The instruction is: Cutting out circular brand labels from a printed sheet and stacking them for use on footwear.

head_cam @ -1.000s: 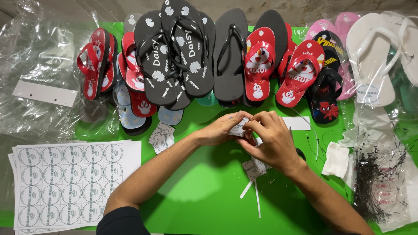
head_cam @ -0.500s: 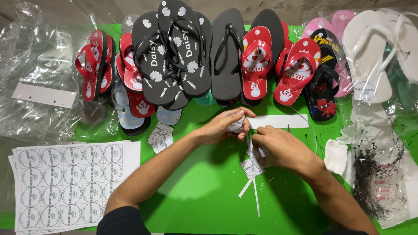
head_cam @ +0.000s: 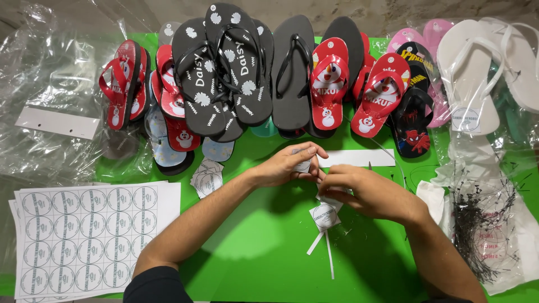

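Sticker sheets (head_cam: 90, 238) lie well left of the hands, loose tags (head_cam: 206, 179) just left of the left hand (head_cam: 286, 165). Left hand pinches a small tag (head_cam: 303, 163); right hand (head_cam: 368, 193) touches it, fingers closed on a round-stickered tag (head_cam: 324, 216) hanging just below. Flip-flops (head_cam: 269, 78) lie beyond both hands, black ties (head_cam: 477, 230) to the right.

Both arms stretched forward, bent a little at the elbows. Left hand (head_cam: 286, 165) and right hand (head_cam: 365, 191) close together, fingers curled and pinching, fingertips nearly touching.

Head camera looks steeply down, close
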